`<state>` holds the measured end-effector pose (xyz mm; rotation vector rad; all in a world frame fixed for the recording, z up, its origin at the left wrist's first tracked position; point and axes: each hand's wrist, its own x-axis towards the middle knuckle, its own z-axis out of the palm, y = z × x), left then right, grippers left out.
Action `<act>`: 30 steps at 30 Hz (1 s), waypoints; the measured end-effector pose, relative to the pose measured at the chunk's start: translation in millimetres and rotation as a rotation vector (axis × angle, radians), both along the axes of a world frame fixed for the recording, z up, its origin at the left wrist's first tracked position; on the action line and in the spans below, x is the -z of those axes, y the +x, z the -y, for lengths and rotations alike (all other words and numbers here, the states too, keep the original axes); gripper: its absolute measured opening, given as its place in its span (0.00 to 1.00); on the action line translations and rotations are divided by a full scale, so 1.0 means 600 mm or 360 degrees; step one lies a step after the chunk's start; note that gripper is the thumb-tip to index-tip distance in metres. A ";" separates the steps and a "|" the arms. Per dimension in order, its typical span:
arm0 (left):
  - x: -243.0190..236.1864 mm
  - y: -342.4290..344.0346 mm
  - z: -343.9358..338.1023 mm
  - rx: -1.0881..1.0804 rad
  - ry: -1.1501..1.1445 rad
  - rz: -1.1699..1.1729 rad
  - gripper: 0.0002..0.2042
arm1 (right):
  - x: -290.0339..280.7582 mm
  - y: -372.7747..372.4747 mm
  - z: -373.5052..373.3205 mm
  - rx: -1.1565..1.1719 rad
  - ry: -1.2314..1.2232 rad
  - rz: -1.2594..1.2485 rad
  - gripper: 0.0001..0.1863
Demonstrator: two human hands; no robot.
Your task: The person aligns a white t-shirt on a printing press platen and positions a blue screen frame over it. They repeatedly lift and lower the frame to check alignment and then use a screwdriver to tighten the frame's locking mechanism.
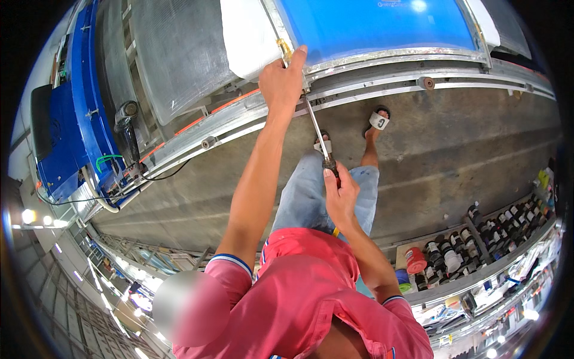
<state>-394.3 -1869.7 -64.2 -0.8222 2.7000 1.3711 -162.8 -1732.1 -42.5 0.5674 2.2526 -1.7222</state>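
My right hand [342,197] is closed around the dark handle of a long screwdriver [315,124]. Its shiny metal shaft slants up and to the left, and the tip meets the metal rail [371,85] just below my left hand. My left hand [281,87] is closed at the lower left corner of a silver metal frame [394,58], with a finger pointing up along its edge. A blue sheet [382,30] fills that frame. Left of the frame lies a white sheet [242,39], close to my left hand. What my left fingers press on underneath is hidden.
A long row of grey panels [173,60] runs along the rail to the left. A dark gun-shaped tool [127,122] with a cable stands there beside a blue machine [66,125]. At the right, a shelf holds several dark bottles [466,239] and a red tub [415,259].
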 end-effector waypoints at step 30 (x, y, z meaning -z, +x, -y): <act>0.009 0.035 -0.010 0.0285 0.0133 -0.0076 0.31 | 0.047 0.007 -0.078 0.0805 -0.2810 0.1659 0.26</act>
